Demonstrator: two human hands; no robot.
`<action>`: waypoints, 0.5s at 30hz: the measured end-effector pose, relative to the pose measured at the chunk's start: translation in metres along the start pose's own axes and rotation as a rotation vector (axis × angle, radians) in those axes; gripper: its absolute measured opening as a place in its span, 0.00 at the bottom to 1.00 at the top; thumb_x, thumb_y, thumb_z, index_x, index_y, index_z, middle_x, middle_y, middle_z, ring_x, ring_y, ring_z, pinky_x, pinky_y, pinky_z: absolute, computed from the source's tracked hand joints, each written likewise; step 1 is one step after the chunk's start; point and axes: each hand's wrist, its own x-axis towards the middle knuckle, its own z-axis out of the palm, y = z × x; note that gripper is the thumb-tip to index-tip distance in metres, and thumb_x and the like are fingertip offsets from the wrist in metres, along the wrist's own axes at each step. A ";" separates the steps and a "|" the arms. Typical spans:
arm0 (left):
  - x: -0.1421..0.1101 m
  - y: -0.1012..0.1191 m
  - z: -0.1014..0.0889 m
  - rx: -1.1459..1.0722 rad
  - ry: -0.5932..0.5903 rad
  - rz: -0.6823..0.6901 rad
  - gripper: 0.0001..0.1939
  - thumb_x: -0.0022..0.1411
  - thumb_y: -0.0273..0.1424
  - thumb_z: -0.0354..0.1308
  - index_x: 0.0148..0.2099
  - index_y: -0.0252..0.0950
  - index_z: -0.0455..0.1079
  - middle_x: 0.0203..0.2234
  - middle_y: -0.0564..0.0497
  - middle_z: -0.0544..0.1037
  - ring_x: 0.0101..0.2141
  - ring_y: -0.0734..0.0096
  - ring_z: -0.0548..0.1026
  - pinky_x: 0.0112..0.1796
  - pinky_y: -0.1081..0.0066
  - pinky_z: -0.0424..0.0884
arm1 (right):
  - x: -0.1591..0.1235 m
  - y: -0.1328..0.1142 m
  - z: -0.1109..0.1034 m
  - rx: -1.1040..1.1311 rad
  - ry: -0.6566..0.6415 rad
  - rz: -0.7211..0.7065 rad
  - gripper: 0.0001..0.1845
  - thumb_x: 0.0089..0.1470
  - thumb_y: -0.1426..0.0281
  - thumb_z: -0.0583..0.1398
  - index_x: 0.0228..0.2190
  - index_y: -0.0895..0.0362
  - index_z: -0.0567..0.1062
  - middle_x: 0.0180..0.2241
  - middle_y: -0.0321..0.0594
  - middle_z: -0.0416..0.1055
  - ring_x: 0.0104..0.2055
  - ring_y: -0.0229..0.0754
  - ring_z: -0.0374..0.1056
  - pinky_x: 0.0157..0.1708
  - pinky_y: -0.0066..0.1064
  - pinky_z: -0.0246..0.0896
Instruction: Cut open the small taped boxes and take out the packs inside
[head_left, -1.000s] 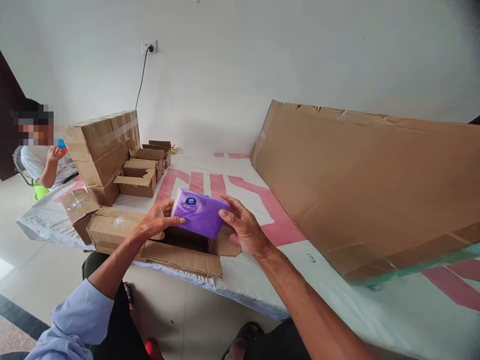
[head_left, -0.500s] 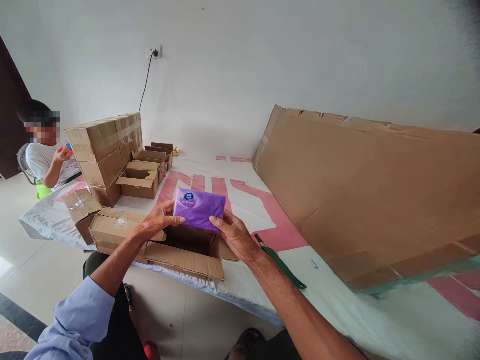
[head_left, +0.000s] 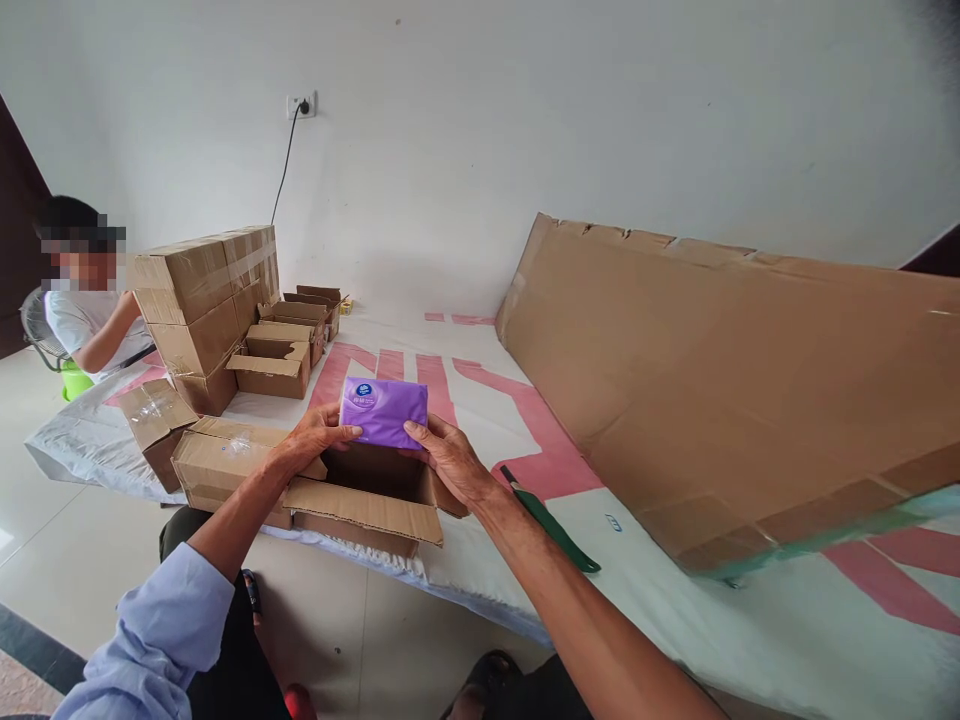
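Note:
A purple tissue pack (head_left: 386, 412) with a blue round logo is held up between my two hands. My left hand (head_left: 319, 438) grips its left end, thumb on the front face. At the right end, my right hand (head_left: 448, 455) holds it the same way. Just below the pack stands an open cardboard box (head_left: 367, 508), its front flap folded outward. The pack and my hands hide part of the opening, and the inside looks dark. Left of it, partly behind my left forearm, sits a taped cardboard box (head_left: 217, 455).
Taped boxes (head_left: 202, 290) are stacked at the left, with several open boxes (head_left: 270, 370) beside them. A green-bladed knife-like tool (head_left: 551, 525) lies right of my right wrist. A large cardboard sheet (head_left: 720, 400) leans against the wall. A person (head_left: 94, 310) sits at the far left.
The tissue pack is slightly lower and closer over the open box, still in both hands. The view has shifted a little. The seated person's hand has moved behind the box stack.

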 end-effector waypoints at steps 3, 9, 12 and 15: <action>0.000 -0.002 -0.001 0.003 0.005 -0.006 0.37 0.50 0.49 0.79 0.59 0.38 0.81 0.52 0.41 0.86 0.50 0.55 0.83 0.42 0.68 0.73 | 0.000 0.001 -0.001 -0.009 -0.017 -0.013 0.32 0.46 0.45 0.76 0.47 0.50 0.84 0.51 0.41 0.85 0.56 0.56 0.78 0.54 0.47 0.76; 0.001 -0.004 -0.002 -0.007 -0.003 -0.002 0.37 0.50 0.49 0.79 0.59 0.37 0.81 0.50 0.41 0.86 0.49 0.56 0.83 0.41 0.70 0.73 | -0.002 0.000 -0.001 -0.029 -0.033 -0.002 0.33 0.46 0.45 0.76 0.49 0.50 0.84 0.53 0.42 0.84 0.57 0.57 0.78 0.54 0.48 0.76; -0.001 -0.004 -0.001 -0.014 0.006 0.000 0.38 0.49 0.49 0.80 0.59 0.37 0.80 0.49 0.42 0.86 0.47 0.58 0.83 0.40 0.71 0.73 | -0.005 -0.005 0.000 -0.003 -0.049 0.003 0.34 0.45 0.46 0.77 0.50 0.49 0.84 0.53 0.43 0.84 0.59 0.58 0.77 0.56 0.49 0.76; -0.004 0.000 0.001 -0.025 -0.016 0.011 0.37 0.48 0.47 0.80 0.58 0.37 0.81 0.48 0.43 0.86 0.46 0.59 0.82 0.41 0.69 0.73 | -0.008 -0.012 0.000 0.027 -0.081 0.015 0.33 0.45 0.50 0.78 0.50 0.50 0.84 0.54 0.43 0.84 0.60 0.58 0.77 0.59 0.50 0.74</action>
